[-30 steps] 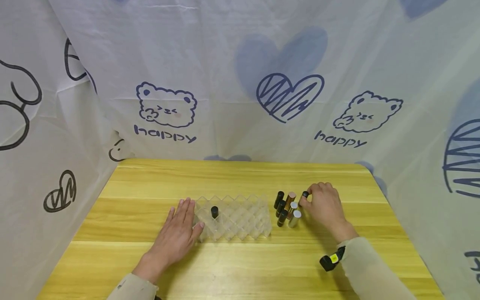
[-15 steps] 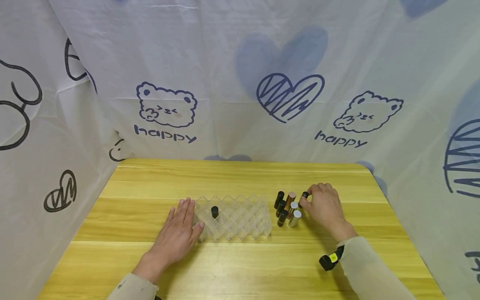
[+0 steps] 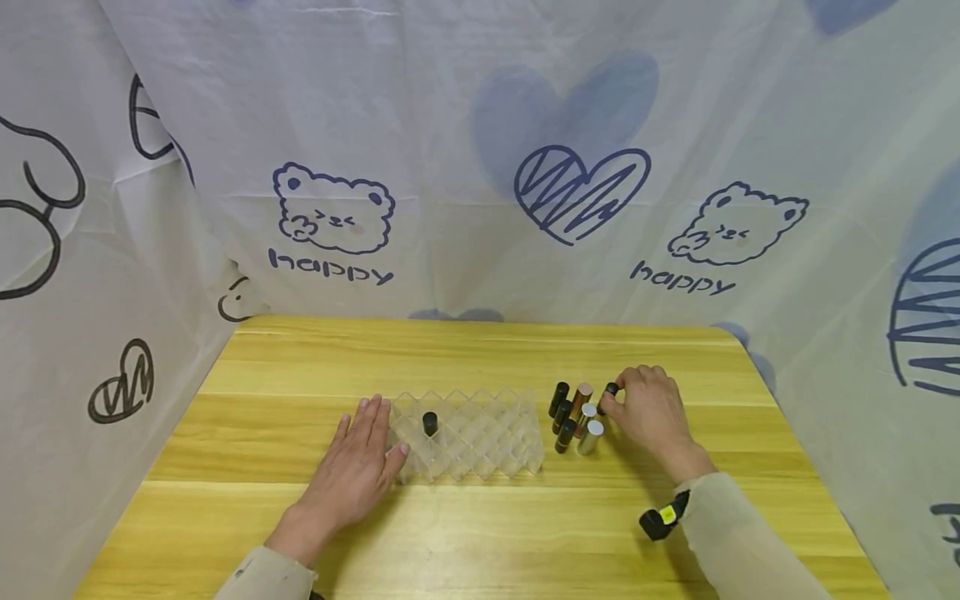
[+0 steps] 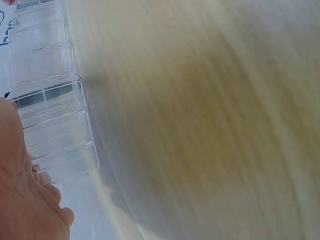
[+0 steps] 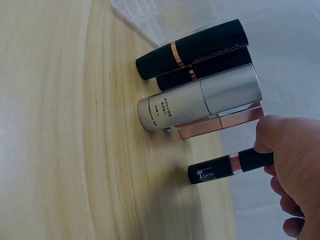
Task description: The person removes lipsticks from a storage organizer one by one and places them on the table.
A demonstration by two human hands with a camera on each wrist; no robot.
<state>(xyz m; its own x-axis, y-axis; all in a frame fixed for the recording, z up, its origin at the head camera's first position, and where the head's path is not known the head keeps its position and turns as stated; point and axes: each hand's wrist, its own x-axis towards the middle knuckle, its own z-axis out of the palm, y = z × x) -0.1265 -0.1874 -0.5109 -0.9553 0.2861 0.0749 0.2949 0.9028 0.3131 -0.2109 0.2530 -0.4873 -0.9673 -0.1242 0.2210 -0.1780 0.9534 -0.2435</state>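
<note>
My right hand (image 3: 651, 414) pinches the cap end of a black lipstick (image 5: 225, 166) with a rose-gold band between thumb and fingers. In the right wrist view its lower end is close over the table. Beside it several lipsticks stand upright in a cluster, among them a silver lipstick (image 5: 200, 97), a rose-gold lipstick (image 3: 581, 400) and a black lipstick (image 5: 195, 49). My left hand (image 3: 351, 467) rests with straight fingers along the left end of a clear lipstick organizer (image 3: 487, 437) with diamond-shaped compartments. One black lipstick (image 3: 430, 423) stands in a compartment near its left end.
The wood-grain table (image 3: 480, 533) carries all of this. A white cloth (image 3: 465, 167) printed with hearts and bears hangs behind the table and along both sides. A black wrist device (image 3: 663, 518) sits at the right sleeve.
</note>
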